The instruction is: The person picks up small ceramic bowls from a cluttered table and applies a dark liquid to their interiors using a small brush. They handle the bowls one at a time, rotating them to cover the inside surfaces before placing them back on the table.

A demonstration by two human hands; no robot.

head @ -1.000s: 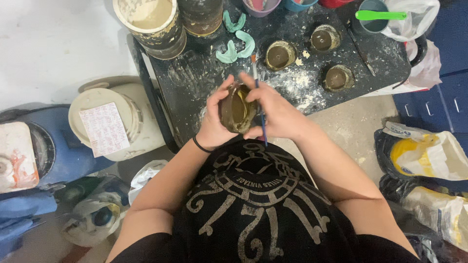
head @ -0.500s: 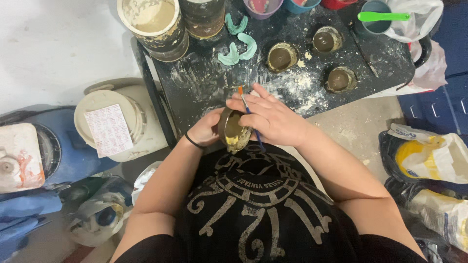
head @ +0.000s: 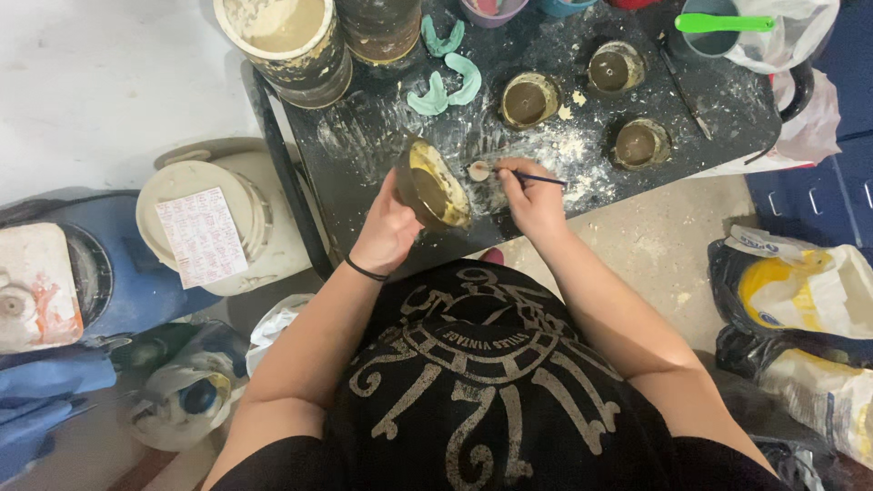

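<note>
I am noting a yellow-rimmed brown bowl, a black, white-dusted desk, teal trays, and a green spoon.

Bright even overhead light, soft shadows, sharp centre, slight wide-angle edge distortion

My left hand tilts the bowl left of my right hand, whose tool tip lies between them, three cups beyond.

Teal arch-shaped moulds, plaster bucket, three filled cups on the powder-dusted black table.
</note>
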